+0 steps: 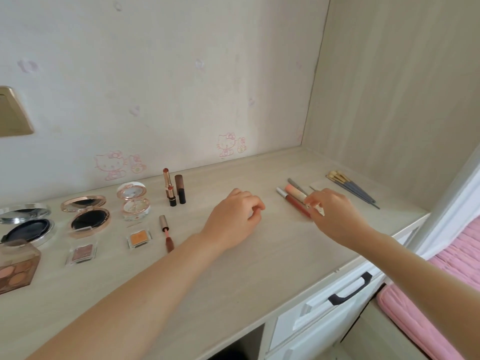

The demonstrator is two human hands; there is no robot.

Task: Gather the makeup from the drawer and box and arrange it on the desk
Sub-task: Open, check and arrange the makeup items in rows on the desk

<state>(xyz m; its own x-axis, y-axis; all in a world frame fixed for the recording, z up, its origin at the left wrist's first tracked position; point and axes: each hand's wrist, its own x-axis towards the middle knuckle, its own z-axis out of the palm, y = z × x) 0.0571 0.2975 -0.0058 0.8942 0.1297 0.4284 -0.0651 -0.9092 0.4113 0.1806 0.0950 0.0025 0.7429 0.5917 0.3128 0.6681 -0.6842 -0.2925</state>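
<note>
Most of the makeup looks already laid out on the tabletop (259, 255). At the left of the frame lie two open round compacts (26, 224) (87, 213), a brown palette (18, 266) at the left edge, two small square eyeshadow pans (82, 253) (139, 237), and an ornate round case (133, 201) standing open. Just right of them three lipsticks (174, 189) stand upright near the wall, and an opened lip gloss (166, 232) lies below them.

At centre right, the right hand (335, 216) has its fingertips pinched on a pale slim stick, apparently a pencil, among a small cluster of pens and tubes (294, 194) lying side by side; what exactly it grips is partly hidden. The left hand (233, 216) rests on bare tabletop in the middle, fingers curled loosely together and holding nothing. Further to the upper right, a set of brushes (350, 187) lies in a fan beside a flat pale card.

I judge the task to be near its end: the work left seems to be straightening this right-hand group. The drawer (337, 300) at lower right, with its black handle, is shut; no box is in view, so I cannot tell whether anything remains inside either.

The tabletop is pale wood grain, set in a corner against cartoon-cat wallpaper (181, 87). Pink bedding (441, 294) shows at lower right.
</note>
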